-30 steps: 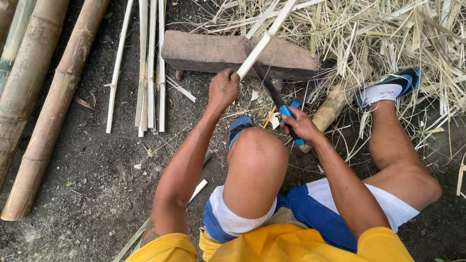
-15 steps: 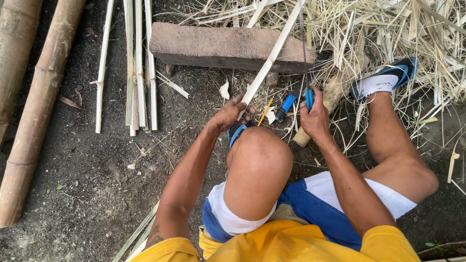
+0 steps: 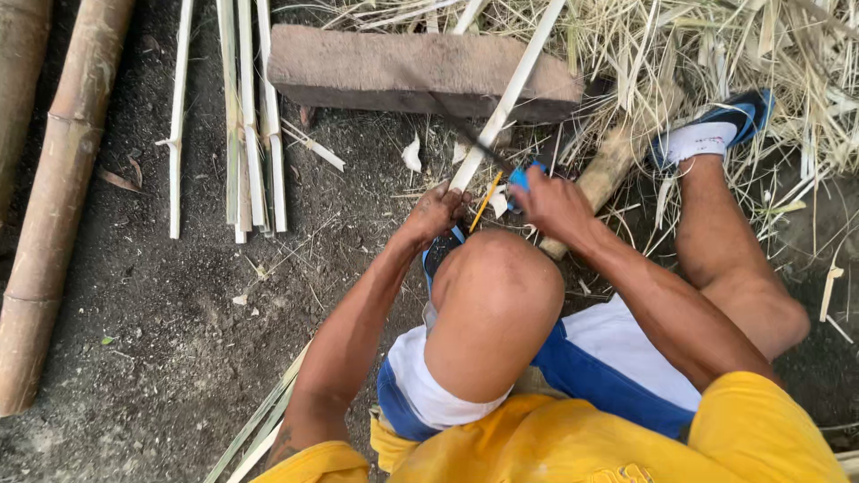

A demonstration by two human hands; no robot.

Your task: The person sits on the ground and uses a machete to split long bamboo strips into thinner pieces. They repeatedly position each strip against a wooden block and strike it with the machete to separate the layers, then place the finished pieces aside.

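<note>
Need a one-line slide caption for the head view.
Left hand holds bamboo strip; right hand grips blue-handled knife against it.

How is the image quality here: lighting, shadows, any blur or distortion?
Head view: soft, even daylight with no hard shadows or glare; the left hand and right hand are slightly motion-smeared, the bamboo strip reads clearly; the bamboo pole leans from wide-angle distortion.

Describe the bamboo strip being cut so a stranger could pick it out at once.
Find the long brown block lying across the dirt. One pale bamboo strip slants over its right end, its lower end gripped in the left hand. The other strips lie flat left of the block, untouched.
</note>
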